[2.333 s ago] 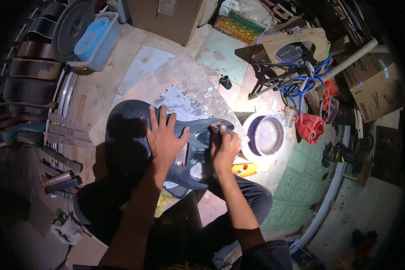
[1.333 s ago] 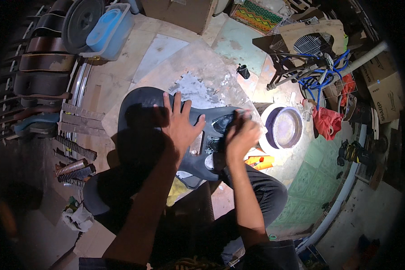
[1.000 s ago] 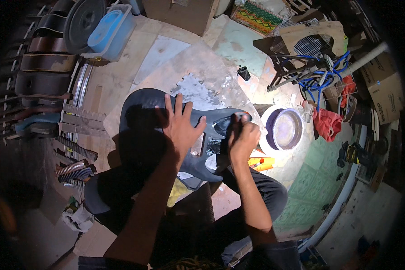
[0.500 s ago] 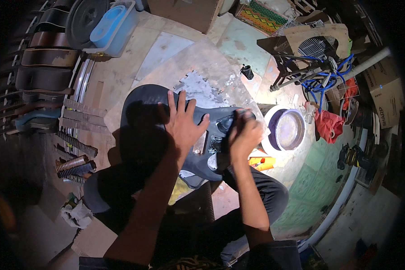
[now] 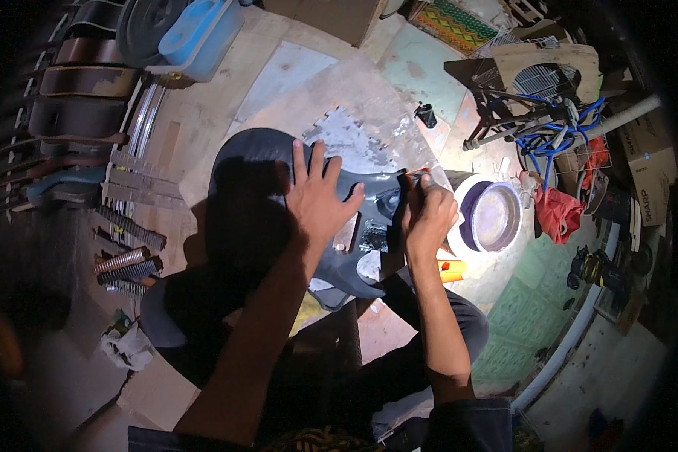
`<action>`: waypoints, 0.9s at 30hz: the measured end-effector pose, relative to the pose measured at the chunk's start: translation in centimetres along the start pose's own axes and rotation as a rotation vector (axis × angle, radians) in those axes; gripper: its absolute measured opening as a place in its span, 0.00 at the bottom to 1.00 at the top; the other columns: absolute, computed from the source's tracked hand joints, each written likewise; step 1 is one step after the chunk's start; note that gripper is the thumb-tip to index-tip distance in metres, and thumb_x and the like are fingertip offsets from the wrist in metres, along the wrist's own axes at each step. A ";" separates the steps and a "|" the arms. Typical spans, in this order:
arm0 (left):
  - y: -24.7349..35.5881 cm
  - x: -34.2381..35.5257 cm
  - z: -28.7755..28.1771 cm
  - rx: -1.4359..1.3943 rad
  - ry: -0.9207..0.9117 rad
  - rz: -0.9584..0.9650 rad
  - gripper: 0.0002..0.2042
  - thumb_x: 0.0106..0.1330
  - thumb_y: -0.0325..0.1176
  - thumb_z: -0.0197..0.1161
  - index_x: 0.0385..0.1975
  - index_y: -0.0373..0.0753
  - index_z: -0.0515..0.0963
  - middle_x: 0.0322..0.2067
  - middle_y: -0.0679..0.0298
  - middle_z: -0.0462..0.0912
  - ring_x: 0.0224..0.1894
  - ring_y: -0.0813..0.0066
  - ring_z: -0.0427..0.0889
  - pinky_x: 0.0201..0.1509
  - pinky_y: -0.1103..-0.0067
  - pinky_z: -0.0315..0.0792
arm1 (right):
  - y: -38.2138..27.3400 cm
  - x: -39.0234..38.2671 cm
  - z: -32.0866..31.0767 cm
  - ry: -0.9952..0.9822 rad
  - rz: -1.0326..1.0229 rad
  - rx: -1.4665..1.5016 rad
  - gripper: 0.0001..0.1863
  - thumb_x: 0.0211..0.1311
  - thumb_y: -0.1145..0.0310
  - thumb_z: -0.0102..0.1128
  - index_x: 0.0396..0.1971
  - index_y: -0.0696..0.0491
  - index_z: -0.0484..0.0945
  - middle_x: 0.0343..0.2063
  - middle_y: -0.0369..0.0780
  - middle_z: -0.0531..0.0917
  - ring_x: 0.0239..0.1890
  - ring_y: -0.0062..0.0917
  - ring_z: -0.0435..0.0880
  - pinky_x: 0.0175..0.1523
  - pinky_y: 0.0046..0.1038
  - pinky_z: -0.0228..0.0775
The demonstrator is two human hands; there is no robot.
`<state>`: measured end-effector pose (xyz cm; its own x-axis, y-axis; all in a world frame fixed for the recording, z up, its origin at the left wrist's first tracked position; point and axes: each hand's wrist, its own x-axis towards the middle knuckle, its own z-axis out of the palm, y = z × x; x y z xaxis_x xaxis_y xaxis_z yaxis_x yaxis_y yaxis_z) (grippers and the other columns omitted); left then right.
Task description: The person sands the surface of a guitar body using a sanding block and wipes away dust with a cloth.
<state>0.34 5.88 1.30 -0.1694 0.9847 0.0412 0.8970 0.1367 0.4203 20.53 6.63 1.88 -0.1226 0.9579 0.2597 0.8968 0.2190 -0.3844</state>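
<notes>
A black electric guitar body (image 5: 241,154) lies across my lap and a low support, its horns toward the right. My left hand (image 5: 313,197) rests on its top with the fingers spread and the palm down. Between my hands are cut-out cavities (image 5: 374,235) with a wet-looking shine. My right hand (image 5: 432,215) is closed at the upper horn, pinching a small dark piece with an orange edge (image 5: 416,172) against the body. Most of that piece is hidden by the fingers.
Right of the body stands a white bucket with a purple rim (image 5: 471,218), near an orange packet (image 5: 450,270). Beyond lie a black cup (image 5: 426,115), a blue cable (image 5: 550,147) and a red cloth (image 5: 559,215). Curved brown pieces (image 5: 87,81) and a blue tub (image 5: 203,45) are at left.
My right hand has shifted outward to the tip of the upper horn, and more of the orange edge shows. My left hand stays flat on the body. The whole view has shifted slightly.
</notes>
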 end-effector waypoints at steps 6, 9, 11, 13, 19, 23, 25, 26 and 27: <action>0.0 -0.1 -0.1 0.054 0.002 0.016 0.29 0.61 0.56 0.61 0.56 0.44 0.80 0.69 0.55 0.65 0.77 0.45 0.50 0.74 0.41 0.41 | 0.2 0.4 -0.9 -0.223 -0.193 0.057 0.32 0.48 0.77 0.71 0.58 0.45 0.76 0.49 0.45 0.80 0.48 0.43 0.76 0.50 0.42 0.62; 0.0 -0.1 -0.3 0.060 0.011 0.012 0.28 0.59 0.55 0.63 0.56 0.44 0.80 0.69 0.55 0.66 0.76 0.45 0.51 0.74 0.40 0.42 | 0.4 0.0 -1.5 -0.212 -0.286 0.120 0.35 0.47 0.79 0.71 0.59 0.45 0.75 0.49 0.45 0.80 0.47 0.42 0.76 0.49 0.41 0.62; 0.1 0.0 -0.3 0.068 0.008 0.006 0.28 0.59 0.55 0.64 0.55 0.44 0.81 0.69 0.55 0.66 0.76 0.45 0.51 0.73 0.39 0.42 | 0.9 -0.6 -2.7 -0.237 -0.341 0.173 0.36 0.46 0.79 0.71 0.60 0.45 0.74 0.48 0.44 0.80 0.46 0.42 0.76 0.49 0.40 0.62; 0.2 0.0 -0.2 0.074 -0.004 -0.001 0.29 0.59 0.56 0.64 0.56 0.44 0.80 0.69 0.55 0.65 0.76 0.45 0.51 0.74 0.39 0.41 | 0.7 -0.1 -2.0 -0.238 -0.335 0.145 0.36 0.45 0.79 0.72 0.59 0.45 0.75 0.48 0.44 0.80 0.46 0.41 0.77 0.50 0.40 0.62; -0.1 0.0 -0.5 0.076 -0.010 0.001 0.29 0.60 0.55 0.63 0.56 0.44 0.80 0.69 0.54 0.65 0.76 0.46 0.50 0.74 0.39 0.40 | 0.8 -0.4 -2.5 -0.234 -0.446 0.158 0.36 0.44 0.79 0.72 0.58 0.45 0.75 0.48 0.43 0.79 0.46 0.42 0.76 0.48 0.40 0.61; 0.1 0.0 -0.4 0.078 -0.004 0.002 0.28 0.60 0.55 0.63 0.56 0.44 0.80 0.69 0.55 0.65 0.77 0.46 0.50 0.73 0.38 0.40 | -0.2 1.7 -1.6 -0.254 -0.357 0.122 0.30 0.48 0.75 0.72 0.54 0.42 0.78 0.47 0.41 0.80 0.47 0.39 0.76 0.48 0.41 0.62; 0.2 0.0 -0.4 0.071 -0.009 0.007 0.28 0.60 0.56 0.63 0.56 0.44 0.80 0.69 0.55 0.65 0.77 0.46 0.50 0.73 0.38 0.40 | -0.5 1.8 -1.7 -0.250 -0.365 0.122 0.30 0.47 0.75 0.72 0.54 0.43 0.78 0.47 0.41 0.80 0.46 0.40 0.76 0.48 0.41 0.62; 0.1 0.0 -0.5 0.077 -0.018 0.002 0.28 0.60 0.56 0.63 0.56 0.44 0.80 0.69 0.55 0.65 0.77 0.46 0.50 0.73 0.38 0.40 | -0.7 2.0 -1.6 -0.250 -0.374 0.128 0.30 0.47 0.75 0.72 0.54 0.43 0.78 0.47 0.41 0.80 0.46 0.40 0.76 0.48 0.41 0.62; 0.1 0.0 -0.6 0.082 -0.027 -0.002 0.28 0.60 0.56 0.63 0.56 0.44 0.79 0.69 0.55 0.65 0.77 0.46 0.50 0.73 0.38 0.40 | 0.3 0.8 -2.1 -0.270 -0.420 0.166 0.34 0.44 0.79 0.73 0.56 0.45 0.76 0.49 0.44 0.80 0.45 0.42 0.76 0.48 0.41 0.61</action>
<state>0.20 5.83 1.90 -0.1610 0.9868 0.0151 0.9274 0.1461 0.3444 21.61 7.13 3.79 -0.5822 0.7899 0.1923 0.6699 0.6002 -0.4371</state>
